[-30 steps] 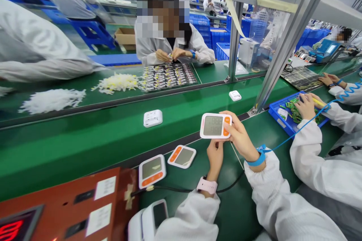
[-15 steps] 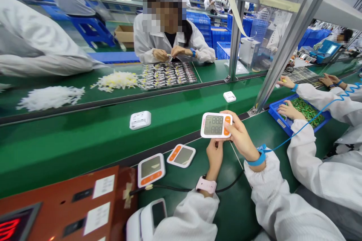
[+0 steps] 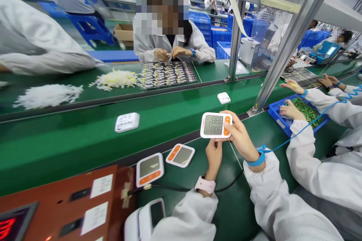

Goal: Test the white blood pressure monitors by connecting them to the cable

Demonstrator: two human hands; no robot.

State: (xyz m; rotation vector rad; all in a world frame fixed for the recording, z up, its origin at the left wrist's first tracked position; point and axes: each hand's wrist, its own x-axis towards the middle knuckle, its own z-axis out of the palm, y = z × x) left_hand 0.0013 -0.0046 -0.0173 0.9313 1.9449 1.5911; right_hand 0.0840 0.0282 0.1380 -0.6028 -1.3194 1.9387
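Observation:
A white blood pressure monitor [image 3: 212,125] with orange buttons faces me, its screen lit with rows of eights. My right hand [image 3: 239,135] grips its right end, thumb on the front by the buttons. From below, my left hand [image 3: 214,156] reaches to the lower edge with fingers closed; their tips are partly hidden behind the monitor. On the bench to the left lie a monitor with a blank screen [image 3: 181,155] and a second blank monitor [image 3: 149,169]. Other white units [image 3: 144,218] stand at the bottom, partly behind my left sleeve.
White units lie back up on the green belt [image 3: 85,135], one at left [image 3: 127,122], another farther right [image 3: 224,98]. A red-brown box [image 3: 65,196] with a black cable [image 3: 175,188] fills the lower left. Co-workers' hands are by a blue tray [image 3: 283,120] and across the belt.
The white units on the belt have shifted left. A co-worker's hand at the right has moved slightly. My hands and the held monitor stay nearly still.

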